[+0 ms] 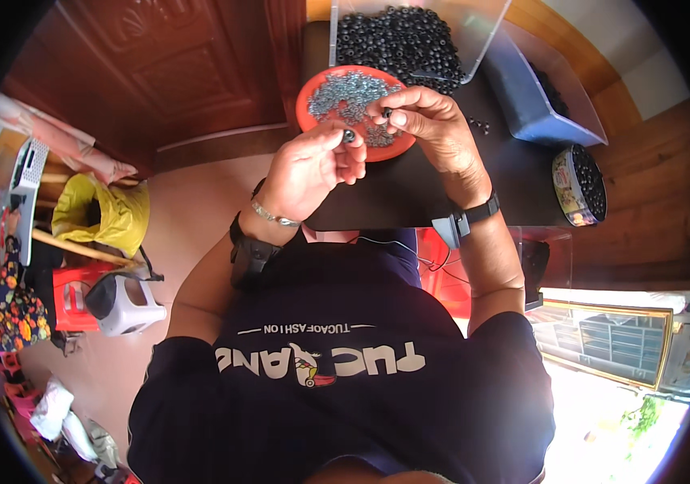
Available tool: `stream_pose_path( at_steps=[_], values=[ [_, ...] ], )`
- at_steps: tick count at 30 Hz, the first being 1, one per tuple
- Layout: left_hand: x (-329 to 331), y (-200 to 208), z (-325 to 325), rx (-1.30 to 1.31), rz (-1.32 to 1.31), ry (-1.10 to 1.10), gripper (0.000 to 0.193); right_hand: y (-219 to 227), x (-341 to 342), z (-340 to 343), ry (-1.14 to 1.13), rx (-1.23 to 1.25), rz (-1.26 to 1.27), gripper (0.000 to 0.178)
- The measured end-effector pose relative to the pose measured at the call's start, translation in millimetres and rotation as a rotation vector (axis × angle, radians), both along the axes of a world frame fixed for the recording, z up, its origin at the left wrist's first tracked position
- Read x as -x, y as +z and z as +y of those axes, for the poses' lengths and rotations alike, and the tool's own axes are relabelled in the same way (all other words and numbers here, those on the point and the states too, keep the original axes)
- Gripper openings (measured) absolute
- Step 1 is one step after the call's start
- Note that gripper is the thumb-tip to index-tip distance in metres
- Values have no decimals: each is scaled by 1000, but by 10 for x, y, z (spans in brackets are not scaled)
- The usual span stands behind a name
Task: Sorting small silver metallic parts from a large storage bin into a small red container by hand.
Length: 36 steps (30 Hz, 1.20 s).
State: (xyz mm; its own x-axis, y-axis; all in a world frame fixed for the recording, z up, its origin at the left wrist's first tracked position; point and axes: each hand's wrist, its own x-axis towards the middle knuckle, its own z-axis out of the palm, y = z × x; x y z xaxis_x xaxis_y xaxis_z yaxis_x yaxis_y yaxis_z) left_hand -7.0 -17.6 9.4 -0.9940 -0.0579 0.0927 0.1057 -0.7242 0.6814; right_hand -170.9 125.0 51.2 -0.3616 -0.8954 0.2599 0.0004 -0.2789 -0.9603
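Over a dark tabletop (393, 198), my left hand (300, 169) pinches a small round black piece (349, 136) between thumb and fingers. My right hand (446, 141), a little higher and to the right, has thumb and forefinger closed on another small black piece (387, 113), partly hidden by the fingertips. Both hands are above the near part of an orange-red dish (303, 113) with many small silvery metal parts (346, 90) in it. Behind the dish, a clear plastic bin (483, 36) is filled with round black pieces (393, 36).
A bluish bin (550, 125) with dark pieces stands at the back right. Nearer is a round tub (572, 189) of black pieces. A few small parts (480, 126) lie loose on the table. On the left floor are a yellow bag (115, 214) and a white stool (131, 310).
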Motion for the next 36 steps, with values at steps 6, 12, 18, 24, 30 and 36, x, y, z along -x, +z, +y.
stream_pose_path(
  at_steps=[6,12,18,24,30,36],
  values=[
    [16,57,77,-32,8,34,24,44,-221,-61,31,6,-50,16],
    [3,31,90,-45,0,76,22,70,-290,-67,56,-3,-10,15],
    [4,25,122,-46,-28,108,21,21,-306,-90,16,23,102,15],
    [-5,-5,133,-94,-66,112,22,-81,-347,-84,-69,9,152,21],
    [-40,67,190,-195,-141,146,19,-186,-484,-59,-233,117,450,35],
    [-35,75,212,-221,-119,110,16,-219,-595,-86,-390,192,539,38]
  ],
)
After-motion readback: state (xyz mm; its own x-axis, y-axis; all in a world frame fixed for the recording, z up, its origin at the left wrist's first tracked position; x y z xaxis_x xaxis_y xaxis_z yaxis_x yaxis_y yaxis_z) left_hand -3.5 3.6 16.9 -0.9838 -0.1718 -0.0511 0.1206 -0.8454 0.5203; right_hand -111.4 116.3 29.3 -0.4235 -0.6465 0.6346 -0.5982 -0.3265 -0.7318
